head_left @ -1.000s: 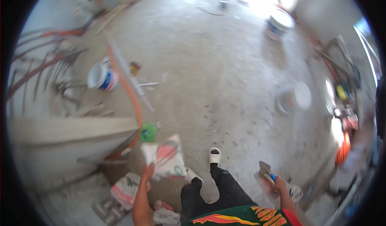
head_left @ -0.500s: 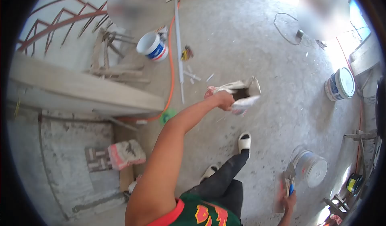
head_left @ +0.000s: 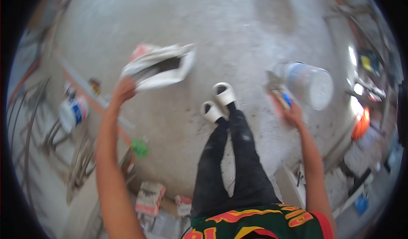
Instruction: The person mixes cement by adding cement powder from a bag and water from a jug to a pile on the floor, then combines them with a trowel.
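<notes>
My left hand is closed around the near edge of a white paper sack with red print. The sack hangs with its mouth gaping, and dark grey powder shows inside. In my right hand is a pointed trowel with a blue handle, its blade directed away from me. A flat rectangular plate-like tool, blurred, lies alongside it in the same grip. Just right of the trowel stands a whitish bucket, overlapped by nothing of my hand.
On the left are a white-and-blue bucket, an orange hose and a green item. Red-and-white bags lie near my body. My feet in white slides stand on the concrete floor. An orange bundle sits far right.
The view has tilted down and turned right. My left hand still grips the sack, now farther left in view; my right hand keeps the trowel, closer beside the whitish bucket.
</notes>
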Available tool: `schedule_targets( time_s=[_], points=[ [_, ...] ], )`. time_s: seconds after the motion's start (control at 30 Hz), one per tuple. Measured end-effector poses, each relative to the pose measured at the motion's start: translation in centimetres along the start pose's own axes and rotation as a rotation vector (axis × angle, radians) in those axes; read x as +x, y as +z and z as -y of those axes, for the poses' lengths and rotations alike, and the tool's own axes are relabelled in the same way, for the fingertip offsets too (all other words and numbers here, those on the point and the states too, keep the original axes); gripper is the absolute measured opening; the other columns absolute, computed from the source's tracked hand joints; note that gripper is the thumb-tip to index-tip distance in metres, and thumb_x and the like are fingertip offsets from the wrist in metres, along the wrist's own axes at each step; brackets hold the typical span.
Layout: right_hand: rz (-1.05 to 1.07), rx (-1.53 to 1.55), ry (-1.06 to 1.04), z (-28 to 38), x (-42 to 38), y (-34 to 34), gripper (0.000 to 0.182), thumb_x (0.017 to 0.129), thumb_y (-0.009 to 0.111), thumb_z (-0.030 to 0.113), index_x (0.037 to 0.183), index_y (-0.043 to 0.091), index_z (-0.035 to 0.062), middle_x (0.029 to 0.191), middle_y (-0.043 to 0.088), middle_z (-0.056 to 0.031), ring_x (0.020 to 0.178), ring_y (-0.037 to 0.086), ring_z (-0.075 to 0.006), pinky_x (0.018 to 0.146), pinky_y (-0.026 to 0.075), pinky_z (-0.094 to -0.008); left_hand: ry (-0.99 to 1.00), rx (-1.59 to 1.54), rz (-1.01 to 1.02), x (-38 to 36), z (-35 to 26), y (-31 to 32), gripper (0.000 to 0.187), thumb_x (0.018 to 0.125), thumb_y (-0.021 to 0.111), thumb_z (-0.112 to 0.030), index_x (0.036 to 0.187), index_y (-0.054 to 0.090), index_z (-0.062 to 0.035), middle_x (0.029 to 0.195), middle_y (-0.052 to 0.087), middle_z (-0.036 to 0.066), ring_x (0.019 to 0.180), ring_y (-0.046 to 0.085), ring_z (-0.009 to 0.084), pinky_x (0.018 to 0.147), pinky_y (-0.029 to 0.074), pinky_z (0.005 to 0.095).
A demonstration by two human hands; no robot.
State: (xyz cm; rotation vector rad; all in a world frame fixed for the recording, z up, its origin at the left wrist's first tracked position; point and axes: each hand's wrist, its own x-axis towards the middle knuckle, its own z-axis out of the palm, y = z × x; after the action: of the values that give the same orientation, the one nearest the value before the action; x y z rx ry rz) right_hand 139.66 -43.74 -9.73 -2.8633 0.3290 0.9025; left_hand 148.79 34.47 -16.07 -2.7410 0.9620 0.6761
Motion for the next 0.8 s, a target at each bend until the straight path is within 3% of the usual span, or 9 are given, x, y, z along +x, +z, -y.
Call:
schedule_targets(
  time_s=[0.2,0.23,0.33,0.43,0.53,0.63,0.73,0.77,0.8],
  points=[
    [0.137,0.166,0.193,1.2,6.4,5.3,0.083,0.074,0.071,0.048,0.141,0.044,0.0075,0.122,0.062,-0.0227,0.111,0.061,-0.0379,0.094,0.048,-0.0446,-0.159,0.224,0.157,0.4,8.1,5.5,0.015,0.077,0.056,-0.011,0.068,0.067,-0.0086,0.074,0.066,0.017,0.082,0.064,0.0315,0.095,0.044,0.0478],
    [0.175,0.199,0.233,1.1,6.7,5.9,0.082,0.076,0.071,0.049,0.141,0.044,0.0078,0.124,0.061,-0.0220,0.113,0.060,-0.0375,0.095,0.048,-0.0442,-0.231,0.236,0.243,0.3,9.8,7.7,0.015,0.079,0.057,-0.012,0.074,0.070,-0.0065,0.081,0.068,0.018,0.085,0.065,0.0322,0.090,0.044,0.0477],
    [0.036,0.228,0.168,-2.9,8.7,14.4,0.078,0.077,0.066,0.039,0.145,0.040,0.0112,0.131,0.057,-0.0211,0.118,0.058,-0.0361,0.100,0.046,-0.0425,-0.370,0.206,0.435,2.6,11.9,10.7,0.014,0.079,0.059,-0.013,0.083,0.070,-0.0063,0.088,0.069,0.017,0.086,0.067,0.0327,0.107,0.035,0.0539],
    [0.005,0.311,0.204,-2.6,10.3,18.4,0.062,0.076,0.065,0.031,0.132,0.048,0.0102,0.117,0.063,-0.0217,0.105,0.062,-0.0400,0.090,0.049,-0.0473,-0.595,-0.047,0.729,8.2,8.4,3.3,0.061,0.056,0.086,-0.029,0.107,0.068,0.0007,0.107,0.069,0.022,0.103,0.066,0.0348,0.105,0.042,0.0444],
    [-0.091,0.344,0.167,-4.6,10.9,24.6,0.059,0.078,0.063,0.030,0.132,0.048,0.0113,0.114,0.063,-0.0224,0.103,0.062,-0.0407,0.088,0.049,-0.0480,-0.535,-0.469,0.203,11.6,4.8,1.1,0.098,0.041,0.093,-0.033,0.126,0.059,0.0016,0.116,0.066,0.024,0.109,0.064,0.0378,0.098,0.048,0.0421],
    [-0.169,0.428,0.179,-5.3,11.2,28.9,0.064,0.079,0.067,0.031,0.136,0.045,0.0116,0.116,0.062,-0.0227,0.107,0.060,-0.0409,0.090,0.048,-0.0476,-0.365,-0.664,0.087,14.5,1.6,0.3,0.103,0.049,0.091,-0.041,0.133,0.049,0.0012,0.118,0.065,0.022,0.111,0.062,0.0389,0.094,0.048,0.0437],
    [-0.154,0.512,0.230,-6.2,11.6,33.1,0.071,0.078,0.068,0.028,0.141,0.040,0.0131,0.119,0.059,-0.0242,0.110,0.058,-0.0421,0.092,0.048,-0.0464,-0.413,-0.955,0.035,17.2,-1.0,0.9,0.100,0.053,0.088,-0.048,0.133,0.050,0.0000,0.118,0.065,0.023,0.113,0.062,0.0376,0.095,0.047,0.0433],
    [-0.155,0.564,0.244,-6.1,11.7,34.3,0.073,0.078,0.068,0.027,0.143,0.038,0.0133,0.121,0.059,-0.0246,0.112,0.057,-0.0419,0.093,0.047,-0.0458,-0.345,-0.879,-0.058,17.8,-1.9,1.0,0.080,0.062,0.084,-0.033,0.128,0.055,0.0025,0.116,0.066,0.023,0.109,0.064,0.0371,0.092,0.050,0.0417],
    [-0.156,0.613,0.254,-5.9,11.8,34.6,0.074,0.079,0.068,0.027,0.145,0.036,0.0135,0.122,0.058,-0.0250,0.113,0.056,-0.0416,0.094,0.047,-0.0451,-0.401,-0.783,-0.016,18.2,-2.1,1.0,0.078,0.064,0.083,-0.033,0.127,0.055,0.0023,0.116,0.067,0.023,0.108,0.065,0.0364,0.091,0.051,0.0415]
  ],
)
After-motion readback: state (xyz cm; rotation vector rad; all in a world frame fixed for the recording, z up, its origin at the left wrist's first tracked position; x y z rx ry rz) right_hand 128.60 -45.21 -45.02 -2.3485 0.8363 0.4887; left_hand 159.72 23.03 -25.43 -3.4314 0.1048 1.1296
